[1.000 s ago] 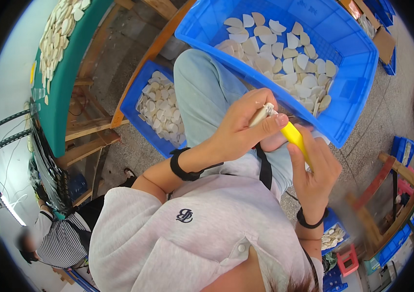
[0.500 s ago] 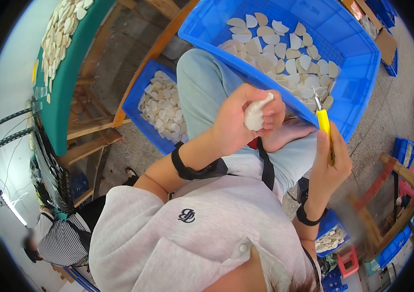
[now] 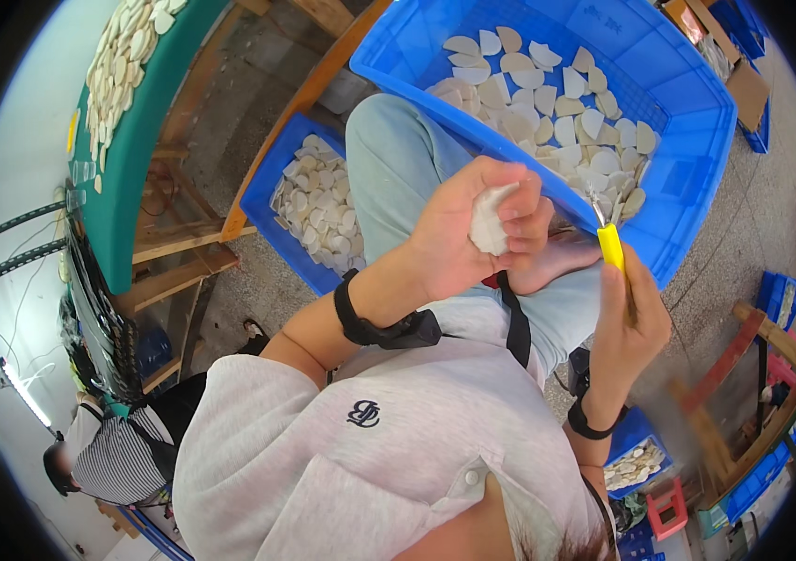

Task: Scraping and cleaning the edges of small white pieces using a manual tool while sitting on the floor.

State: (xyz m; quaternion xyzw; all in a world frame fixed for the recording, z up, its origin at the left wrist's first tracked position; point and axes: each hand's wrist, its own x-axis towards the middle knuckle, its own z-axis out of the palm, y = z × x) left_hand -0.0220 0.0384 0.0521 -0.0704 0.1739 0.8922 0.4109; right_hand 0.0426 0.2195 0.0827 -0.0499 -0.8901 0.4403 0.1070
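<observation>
My left hand (image 3: 448,232) is closed around a smooth off-white piece (image 3: 489,222), rounded below and narrowing toward the top, with the fingers curled over its right side. In my right hand (image 3: 635,313) is a slim hand tool with a yellow handle (image 3: 611,248) and a metal tip. Its tip points up and a little left, in front of the near rim of a large blue bin (image 3: 683,210). Tool and piece are apart. The tip is too small to tell its exact shape. Inside the bin lie many flat cream-white half-round pieces (image 3: 593,122).
Left of my knee stands a smaller blue bin (image 3: 258,199) full of similar pieces. More pieces lie on a green-topped table (image 3: 150,112) at far left. A person in a striped top (image 3: 122,467) is at lower left. At right are a wooden frame (image 3: 716,439) and a pink stool (image 3: 666,510).
My right hand and the yellow-handled tool have shifted slightly left and down, with the tool tilting more to the left. The off-white piece has turned a little in my left hand.
</observation>
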